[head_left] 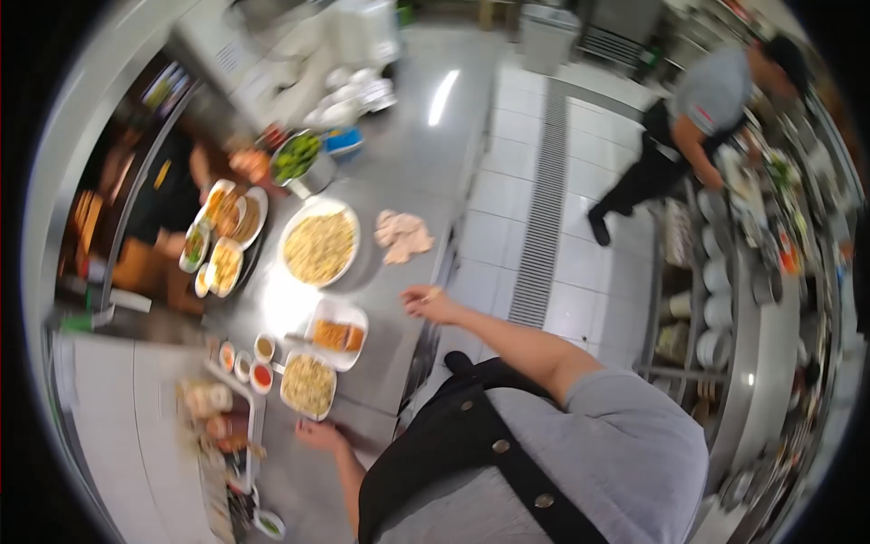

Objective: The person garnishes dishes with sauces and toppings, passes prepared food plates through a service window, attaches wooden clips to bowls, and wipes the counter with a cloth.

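Observation:
My left hand (319, 435) is by the near rim of a white dish of pale, chopped food (308, 385), its fingers loosely spread and blurred; contact with the rim is unclear. Over the counter edge, my right hand (430, 304) hangs with loosely bent fingers apart and nothing visible in them. Between the hands and further in, a white dish (361, 319) holds an orange-brown piece of food (339, 335), with a utensil beside it. A large round bowl of yellowish food (319, 247) and a crumpled pinkish cloth (402, 237) lie beyond my right hand.
Filled plates (237, 218) stand at the pass, where another person is partly visible. Sauce cups (262, 377) sit near a tray. A pot of greens (297, 156) stands further along the counter (426, 172). Across the tiled aisle, a co-worker (711, 104) works at shelving.

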`<move>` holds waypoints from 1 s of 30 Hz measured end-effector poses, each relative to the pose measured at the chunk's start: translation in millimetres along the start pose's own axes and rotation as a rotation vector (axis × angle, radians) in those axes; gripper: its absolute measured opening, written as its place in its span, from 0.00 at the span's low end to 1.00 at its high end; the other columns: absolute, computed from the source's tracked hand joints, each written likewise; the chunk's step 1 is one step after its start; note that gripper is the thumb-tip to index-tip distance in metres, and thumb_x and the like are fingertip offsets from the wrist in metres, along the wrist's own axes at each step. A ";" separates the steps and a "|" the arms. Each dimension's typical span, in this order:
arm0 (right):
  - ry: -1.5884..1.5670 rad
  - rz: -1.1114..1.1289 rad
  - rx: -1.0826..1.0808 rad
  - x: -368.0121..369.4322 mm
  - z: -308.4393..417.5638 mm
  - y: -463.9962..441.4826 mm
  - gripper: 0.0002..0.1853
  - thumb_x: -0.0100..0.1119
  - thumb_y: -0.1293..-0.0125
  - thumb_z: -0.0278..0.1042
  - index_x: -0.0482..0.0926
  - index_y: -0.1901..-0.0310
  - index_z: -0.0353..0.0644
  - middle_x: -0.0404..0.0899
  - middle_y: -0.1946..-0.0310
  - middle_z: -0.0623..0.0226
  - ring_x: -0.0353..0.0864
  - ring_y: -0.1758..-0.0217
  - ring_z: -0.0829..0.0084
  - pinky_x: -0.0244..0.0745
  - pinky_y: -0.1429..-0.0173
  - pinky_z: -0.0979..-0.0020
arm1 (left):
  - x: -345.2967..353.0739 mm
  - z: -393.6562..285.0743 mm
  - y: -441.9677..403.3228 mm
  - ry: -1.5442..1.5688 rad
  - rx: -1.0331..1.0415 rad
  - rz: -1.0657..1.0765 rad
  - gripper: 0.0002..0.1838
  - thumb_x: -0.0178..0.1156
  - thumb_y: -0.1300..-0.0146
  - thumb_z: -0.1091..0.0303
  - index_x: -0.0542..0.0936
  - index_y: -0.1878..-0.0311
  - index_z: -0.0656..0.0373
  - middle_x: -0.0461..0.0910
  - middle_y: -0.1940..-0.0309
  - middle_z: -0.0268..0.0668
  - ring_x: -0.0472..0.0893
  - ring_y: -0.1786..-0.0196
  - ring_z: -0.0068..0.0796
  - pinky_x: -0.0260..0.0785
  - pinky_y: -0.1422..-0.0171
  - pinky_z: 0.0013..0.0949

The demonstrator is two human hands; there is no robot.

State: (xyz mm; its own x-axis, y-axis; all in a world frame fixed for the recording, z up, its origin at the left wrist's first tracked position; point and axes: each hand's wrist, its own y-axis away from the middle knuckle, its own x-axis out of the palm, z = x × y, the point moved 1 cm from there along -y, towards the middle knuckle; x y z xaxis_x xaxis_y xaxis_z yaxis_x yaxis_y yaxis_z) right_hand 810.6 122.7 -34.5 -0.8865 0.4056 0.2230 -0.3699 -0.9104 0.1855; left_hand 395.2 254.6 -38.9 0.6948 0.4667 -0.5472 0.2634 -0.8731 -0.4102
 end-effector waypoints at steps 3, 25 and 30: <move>0.240 -0.163 -0.094 -29.1 6.3 -6.1 0.11 0.55 0.36 0.26 0.77 0.52 0.39 0.78 0.64 0.70 0.76 0.67 0.79 0.76 0.61 0.75 | -17.5 -41.4 9.3 0.194 -0.338 0.175 0.17 0.44 0.33 0.65 0.65 0.43 0.61 0.75 0.68 0.40 0.74 0.77 0.25 0.67 0.78 0.26; 1.256 -0.607 -0.259 -8.7 59.6 -67.2 0.30 0.54 0.39 0.45 0.65 0.37 0.40 0.55 0.34 0.47 0.49 0.27 0.49 0.41 0.25 0.49 | -38.8 -58.1 55.9 -0.480 0.501 0.775 0.22 0.55 0.35 0.52 0.68 0.50 0.62 0.70 0.58 0.46 0.74 0.57 0.50 0.68 0.52 0.48; 1.212 -0.624 -0.282 -10.2 63.1 -61.9 0.29 0.54 0.38 0.45 0.66 0.38 0.40 0.56 0.35 0.49 0.52 0.28 0.51 0.41 0.25 0.51 | -34.7 -59.0 56.5 -0.479 0.404 0.835 0.29 0.56 0.37 0.48 0.67 0.41 0.60 0.71 0.49 0.46 0.75 0.48 0.51 0.71 0.47 0.54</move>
State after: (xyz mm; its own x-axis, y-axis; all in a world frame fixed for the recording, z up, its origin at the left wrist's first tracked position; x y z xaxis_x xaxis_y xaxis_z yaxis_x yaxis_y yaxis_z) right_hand 860.1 180.1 12.1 -0.1878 0.5556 -0.8100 -0.7035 -0.6515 -0.2838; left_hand 425.5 180.7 0.0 0.1917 -0.1798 -0.9648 -0.4838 -0.8727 0.0665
